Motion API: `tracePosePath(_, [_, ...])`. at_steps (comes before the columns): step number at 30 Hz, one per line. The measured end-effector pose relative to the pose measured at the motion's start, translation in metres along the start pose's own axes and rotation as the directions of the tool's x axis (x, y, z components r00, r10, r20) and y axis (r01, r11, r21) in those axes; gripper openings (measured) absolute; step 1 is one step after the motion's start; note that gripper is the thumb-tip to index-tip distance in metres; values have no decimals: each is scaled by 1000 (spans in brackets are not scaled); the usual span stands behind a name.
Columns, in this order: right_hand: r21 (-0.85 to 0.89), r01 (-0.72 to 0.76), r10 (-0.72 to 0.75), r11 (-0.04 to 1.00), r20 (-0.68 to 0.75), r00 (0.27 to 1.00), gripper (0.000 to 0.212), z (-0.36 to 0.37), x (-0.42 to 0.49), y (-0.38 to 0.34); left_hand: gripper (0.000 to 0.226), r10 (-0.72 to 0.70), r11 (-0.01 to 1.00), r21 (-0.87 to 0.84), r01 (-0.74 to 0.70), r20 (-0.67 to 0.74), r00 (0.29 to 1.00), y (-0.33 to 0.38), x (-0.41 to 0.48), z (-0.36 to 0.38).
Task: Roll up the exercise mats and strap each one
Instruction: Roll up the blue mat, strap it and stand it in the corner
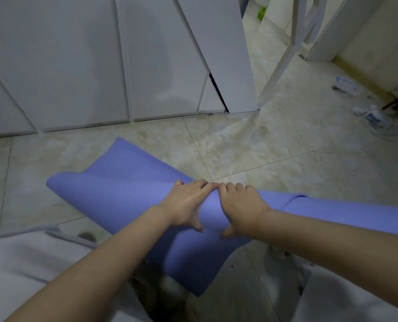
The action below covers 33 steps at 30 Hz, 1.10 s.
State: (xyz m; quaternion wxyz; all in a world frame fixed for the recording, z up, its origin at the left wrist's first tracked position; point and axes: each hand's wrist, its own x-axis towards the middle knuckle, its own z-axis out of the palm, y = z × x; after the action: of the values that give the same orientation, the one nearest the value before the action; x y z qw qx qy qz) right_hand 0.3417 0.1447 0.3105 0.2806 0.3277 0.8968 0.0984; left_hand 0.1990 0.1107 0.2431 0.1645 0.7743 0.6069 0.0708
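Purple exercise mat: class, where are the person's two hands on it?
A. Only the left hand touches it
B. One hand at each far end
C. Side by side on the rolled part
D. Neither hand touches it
C: the left hand and right hand sit next to each other, fingers curled over the roll of the purple exercise mat and thumbs on its near side.

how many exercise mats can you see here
1: a purple mat on the tiled floor, partly rolled, gripped at the roll by the left hand and right hand. Others may lie out of view.
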Motion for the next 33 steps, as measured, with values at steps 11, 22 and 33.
tracePosePath(11, [174, -31, 4, 984, 155, 988, 83, -20, 29, 31, 118, -166, 986, 15, 166, -20, 986, 5, -16, 12])
tracePosePath(22, [577, -312, -28, 755, 504, 863, 75, -19, 14, 62, 140, -59, 980, 186, 72, -75, 995, 7, -23, 35])
tracePosePath(33, [438, -66, -61, 897, 270, 961, 88, -38, 11, 65, 101, -48, 999, 5, 49, -161, 986, -5, -6, 11])
